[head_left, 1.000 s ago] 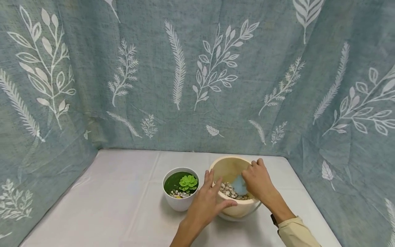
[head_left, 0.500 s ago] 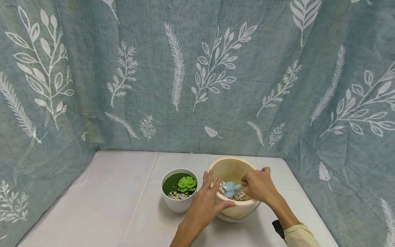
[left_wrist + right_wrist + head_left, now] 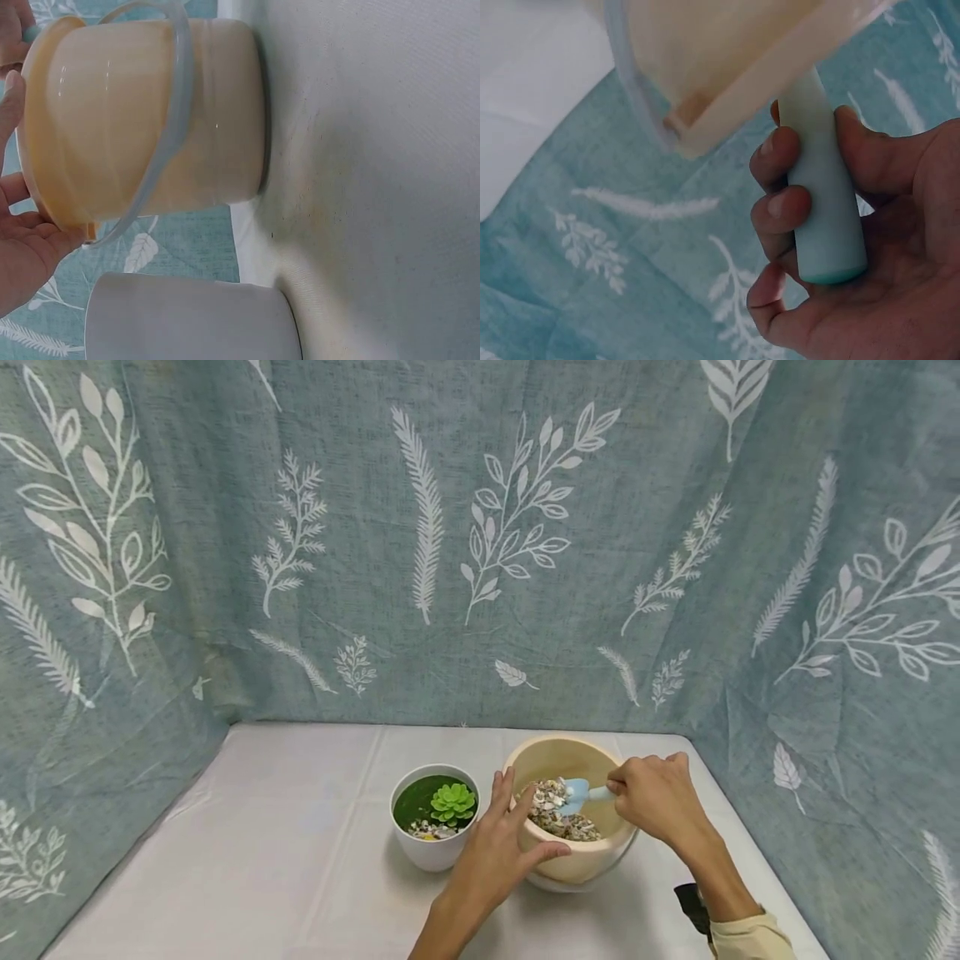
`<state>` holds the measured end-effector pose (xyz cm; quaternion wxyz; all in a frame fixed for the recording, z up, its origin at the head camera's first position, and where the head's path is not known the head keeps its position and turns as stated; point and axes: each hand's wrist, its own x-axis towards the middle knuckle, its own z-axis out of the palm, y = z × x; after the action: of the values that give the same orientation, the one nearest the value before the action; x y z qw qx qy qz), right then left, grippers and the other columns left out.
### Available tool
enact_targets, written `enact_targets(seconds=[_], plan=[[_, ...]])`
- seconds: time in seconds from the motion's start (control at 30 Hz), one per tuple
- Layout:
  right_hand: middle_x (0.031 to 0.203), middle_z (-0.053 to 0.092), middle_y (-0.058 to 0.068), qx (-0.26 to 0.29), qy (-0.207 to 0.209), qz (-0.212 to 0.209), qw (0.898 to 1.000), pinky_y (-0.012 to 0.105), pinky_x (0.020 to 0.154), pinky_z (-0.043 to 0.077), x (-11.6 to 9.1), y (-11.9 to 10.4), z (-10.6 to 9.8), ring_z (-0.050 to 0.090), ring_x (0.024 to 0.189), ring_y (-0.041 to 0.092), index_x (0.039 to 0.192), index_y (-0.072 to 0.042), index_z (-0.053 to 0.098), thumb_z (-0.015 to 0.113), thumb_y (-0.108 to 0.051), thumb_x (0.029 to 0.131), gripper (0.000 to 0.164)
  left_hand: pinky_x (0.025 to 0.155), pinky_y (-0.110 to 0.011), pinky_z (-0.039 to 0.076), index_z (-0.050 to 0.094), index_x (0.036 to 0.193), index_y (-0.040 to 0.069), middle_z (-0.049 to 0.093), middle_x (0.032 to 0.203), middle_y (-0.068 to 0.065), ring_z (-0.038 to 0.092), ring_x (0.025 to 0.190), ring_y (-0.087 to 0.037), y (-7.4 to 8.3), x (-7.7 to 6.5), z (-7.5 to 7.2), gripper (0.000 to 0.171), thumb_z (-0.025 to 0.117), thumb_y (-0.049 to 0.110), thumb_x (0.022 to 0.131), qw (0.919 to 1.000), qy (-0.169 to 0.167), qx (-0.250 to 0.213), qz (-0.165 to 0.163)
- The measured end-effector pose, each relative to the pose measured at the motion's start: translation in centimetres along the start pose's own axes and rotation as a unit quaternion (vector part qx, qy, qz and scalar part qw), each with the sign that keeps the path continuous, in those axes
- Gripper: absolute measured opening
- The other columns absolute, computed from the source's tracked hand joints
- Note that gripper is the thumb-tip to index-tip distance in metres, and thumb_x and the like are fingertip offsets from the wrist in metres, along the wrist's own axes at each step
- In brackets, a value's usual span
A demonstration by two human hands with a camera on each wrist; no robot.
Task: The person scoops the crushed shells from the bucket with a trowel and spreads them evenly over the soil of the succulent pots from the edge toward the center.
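A cream bucket (image 3: 585, 864) with a pale handle (image 3: 169, 127) stands upright on the table. Inside it lies a heap of small mixed shells or stones (image 3: 546, 802). My left hand (image 3: 491, 852) rests on the bucket's near-left rim, fingers spread and mostly straight, thumb lying along the front. Over the bucket's right side, my right hand (image 3: 660, 797) grips the handle of a light-blue toy shovel (image 3: 576, 795); in the right wrist view its fingers curl round that handle (image 3: 825, 195). The shovel's blade carries some pale bits above the heap.
Left of the bucket, close to my left forearm, is a white pot (image 3: 431, 858) with a green artificial succulent (image 3: 452, 804) and small stones. A white cloth covers the table (image 3: 300, 835). Leaf-patterned blue-green curtains (image 3: 360, 552) hang behind and at both sides.
The shovel has come up out of the heap, and its blade now shows tilted up with bits on it. My right hand has moved right and slightly up. My left hand has stayed on the rim.
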<state>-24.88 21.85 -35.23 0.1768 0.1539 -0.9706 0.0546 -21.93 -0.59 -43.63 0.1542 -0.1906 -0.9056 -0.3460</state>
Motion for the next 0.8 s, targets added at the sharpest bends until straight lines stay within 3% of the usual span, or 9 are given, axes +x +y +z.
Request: enact_targets(seconds=[0.33, 0.5, 0.7, 0.8], plan=[[0.055, 0.058, -0.007, 0.008, -0.005, 0.011, 1.0, 0.039, 0.066, 0.031, -1.0, 1.0, -1.9, 0.045, 0.055, 0.014, 0.073, -0.022, 0.077, 0.072, -0.011, 0.092, 0.023, 0.116, -0.057, 0.046, 0.054, 0.153, 0.011, 0.03, 0.17, -0.022, 0.029, 0.158, -0.044, -0.1, -0.3, -0.2, 0.089, 0.074, 0.064, 0.085, 0.9998, -0.013, -0.011, -0.007], [0.052, 0.05, -0.009, 0.03, -0.015, 0.02, 0.999, 0.038, 0.068, 0.028, -1.4, 1.1, -3.3, 0.04, 0.054, 0.014, 0.073, -0.023, 0.077, 0.069, -0.011, 0.095, 0.026, 0.117, -0.056, 0.046, 0.052, 0.155, 0.011, 0.027, 0.171, -0.023, 0.029, 0.158, -0.044, -0.2, -0.4, -0.3, 0.09, 0.074, 0.066, 0.086, 0.9998, -0.017, -0.003, -0.007], [0.053, 0.051, -0.009, 0.04, 0.001, 0.027, 0.999, 0.033, 0.066, 0.027, -1.3, 0.4, -4.5, 0.04, 0.053, 0.013, 0.08, -0.021, 0.08, 0.067, -0.011, 0.096, 0.023, 0.121, -0.053, 0.041, 0.043, 0.159, 0.004, 0.025, 0.172, -0.023, 0.028, 0.159, -0.041, -0.8, -0.7, -0.8, 0.1, 0.075, 0.064, 0.085, 0.9998, -0.008, -0.014, -0.011], [0.055, 0.055, -0.009, 0.046, 0.009, 0.018, 0.999, 0.031, 0.064, 0.028, -1.1, -0.4, -4.5, 0.039, 0.052, 0.011, 0.088, -0.019, 0.083, 0.067, -0.012, 0.097, 0.019, 0.118, -0.052, 0.045, 0.041, 0.16, 0.003, 0.027, 0.171, -0.024, 0.033, 0.157, -0.042, -1.6, -1.0, -2.0, 0.098, 0.077, 0.057, 0.087, 0.9996, 0.02, -0.021, -0.005]])
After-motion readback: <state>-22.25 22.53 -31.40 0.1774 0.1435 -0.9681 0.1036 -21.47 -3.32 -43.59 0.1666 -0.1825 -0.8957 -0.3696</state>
